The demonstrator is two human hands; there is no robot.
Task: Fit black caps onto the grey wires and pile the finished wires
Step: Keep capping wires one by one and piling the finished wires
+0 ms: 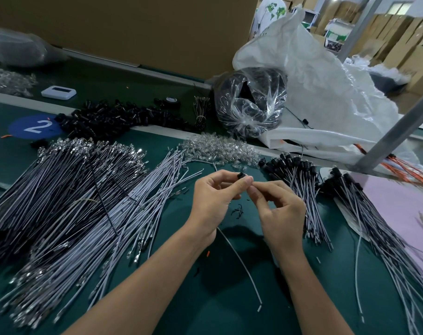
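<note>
My left hand (211, 199) pinches a small black cap (241, 175) between thumb and fingertips above the green table. Right beside it my right hand (278, 209) pinches the top end of a grey wire (242, 262), which hangs down and curves toward me over the mat. A big heap of uncapped grey wires (84, 201) lies to the left. Loose black caps (118, 119) are piled at the back left. Capped wires (300, 187) lie in a pile to the right, and more capped wires (379, 228) lie further right.
Clear plastic pieces (220, 148) lie behind my hands. A clear bag of black parts (251, 102) and a large white sack (326, 93) stand at the back right. A metal post (399, 126) slants at the right, with orange wires (413, 172) and a pink sheet (404, 204) nearby.
</note>
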